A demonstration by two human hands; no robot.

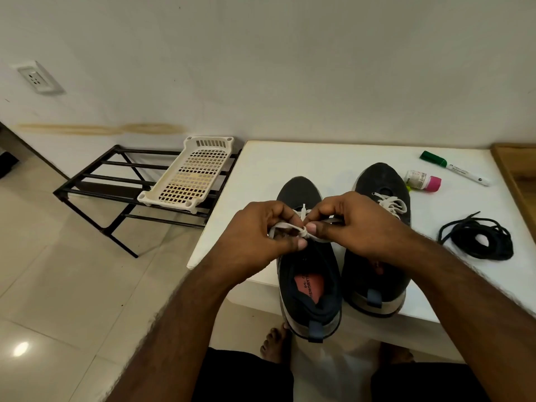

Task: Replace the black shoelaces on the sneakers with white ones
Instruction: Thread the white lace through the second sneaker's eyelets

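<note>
A green-capped marker (454, 168) and a small pink-capped bottle (423, 180) are lying near each other on the white table (304, 161). A cream perforated plastic tray (188, 173) is resting on a black metal rack (116, 184). A wall socket (37, 79) is sitting at upper left.

Home interior, tiled floor (58, 285), metal shoe rack (116, 181), wall socket (36, 79), white table (319, 158)

One head-worn view

We look forward and steeply down, close over the white table (333, 158) edge toward the wall.
</note>
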